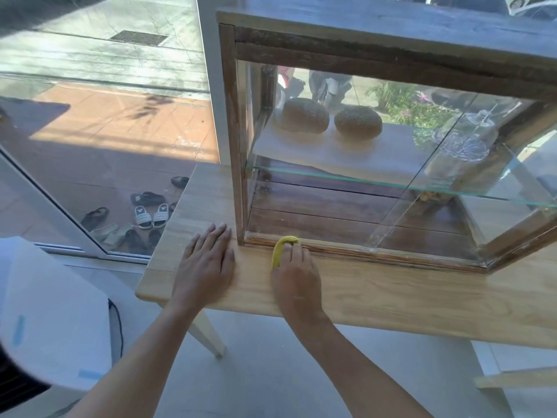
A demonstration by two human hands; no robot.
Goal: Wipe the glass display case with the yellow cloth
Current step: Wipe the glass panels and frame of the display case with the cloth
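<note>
With the right hand (297, 277) clamped on the yellow cloth (281, 248) at the near-left bottom rail of the glass display case (391, 140), and the left hand (206, 263) flat, fingers spread, on the counter (391, 294), hard rubbing could likely nudge the case.

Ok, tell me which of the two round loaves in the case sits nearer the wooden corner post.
The left loaf: it sits close to the case's left corner post, while the other loaf lies further right on the same shelf.
</note>
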